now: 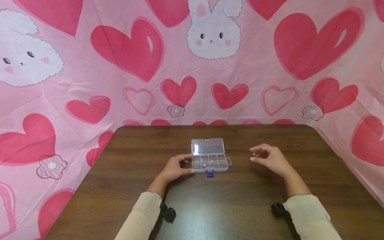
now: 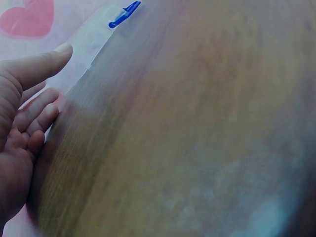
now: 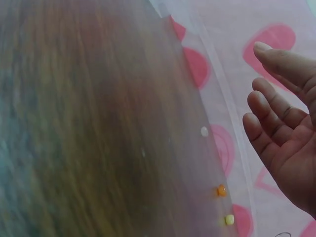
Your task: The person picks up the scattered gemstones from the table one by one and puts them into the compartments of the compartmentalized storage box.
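Observation:
A clear plastic compartment box lies on the wooden table, its transparent lid raised at the back and a blue latch hanging at the front. Several small pale pieces lie in its compartments. My left hand holds the box's left end, thumb at the near corner and fingers at the far side. Off to the right of the box is my right hand, thumb and fingertips apart. In the right wrist view, a small white bead, an orange bead and a yellow bead lie beyond the fingers.
The brown table reaches back to a pink cloth printed with hearts and rabbits, which hangs behind it and at both sides. A clear hanging tab juts from the box's right end.

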